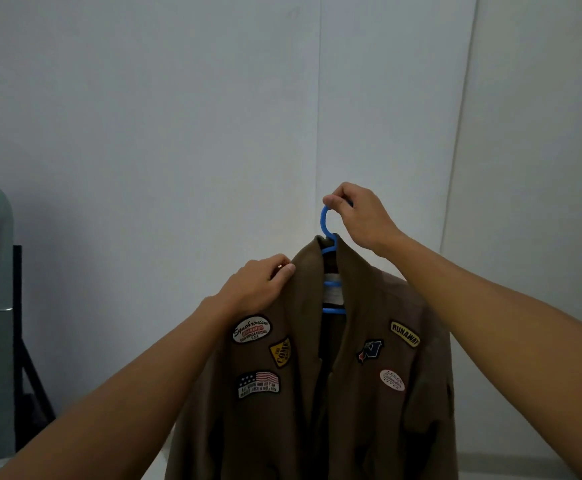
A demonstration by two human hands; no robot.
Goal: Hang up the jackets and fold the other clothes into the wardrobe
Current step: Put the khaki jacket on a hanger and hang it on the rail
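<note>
Against the pale wall, the brown patched cloth jacket (320, 386) hangs on a blue plastic hanger (327, 233). Right hand (362, 216) fingers grip the hook at 12 o'clock; left hand (258, 285) pinches the shoulder at 10 o'clock.

1. The jacket (317, 393) is plain olive brown, and darker inside its open front.
2. The hanger (327, 226) is bright blue.
3. The far left oval patch (251, 328) is white with black letters and a red band.
4. The shield patch (280, 351) is yellow with black letters.
5. The flag patch (258, 384) has red and white stripes, a dark blue field with white stars, and a black part with white letters.
6. The curved patch (405, 333) on the right is yellow with black letters.
7. The letter patch (371, 350) is black with a white letter and some red.
8. The near right oval patch (392, 380) is white with a red edge.
9. The wall (178, 116) behind is pale grey-white.
10. The stand (23, 341) at the left is black.
</note>
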